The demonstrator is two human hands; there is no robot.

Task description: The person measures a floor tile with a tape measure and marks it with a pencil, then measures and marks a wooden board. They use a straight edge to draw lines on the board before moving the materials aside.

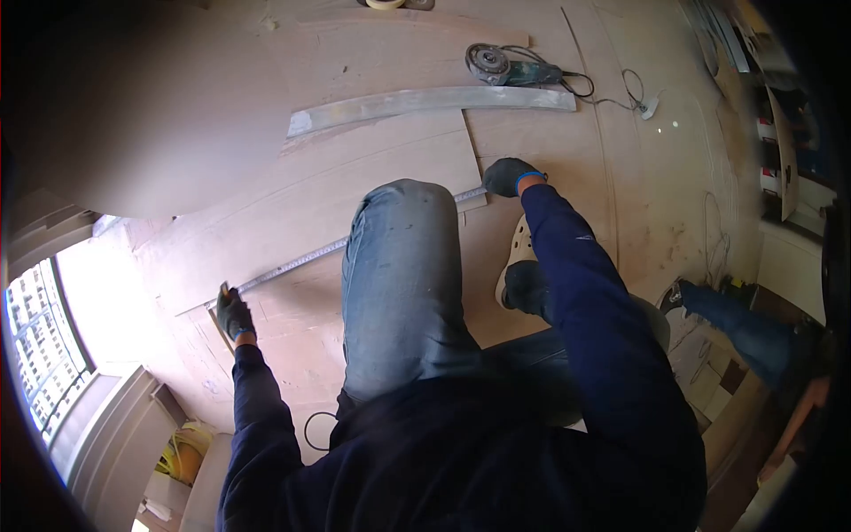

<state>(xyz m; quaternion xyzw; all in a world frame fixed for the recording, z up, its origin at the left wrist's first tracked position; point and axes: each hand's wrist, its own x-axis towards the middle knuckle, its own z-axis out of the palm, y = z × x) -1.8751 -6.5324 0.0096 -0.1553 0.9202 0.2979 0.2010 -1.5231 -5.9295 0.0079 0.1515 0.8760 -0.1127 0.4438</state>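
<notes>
A long silvery tape measure [306, 259] lies slantwise across a thin pale board [390, 155] on the floor, passing behind my bent knee. My right hand [510, 177], in a dark glove, is closed around the tape's right end at the board's edge. At the tape's other end is my left hand [234, 315], also gloved, with its fingers closed. A small tan tip shows above those fingers, too small to name. Whether the left fingers grip the tape or only touch it is hidden.
Beyond the board lie a long grey metal strip [434, 102] and an angle grinder [510, 66] with its cord. My clog [517, 248] rests near my right hand. At the right is another person's leg [740, 328]. A window [44, 346] is at the left.
</notes>
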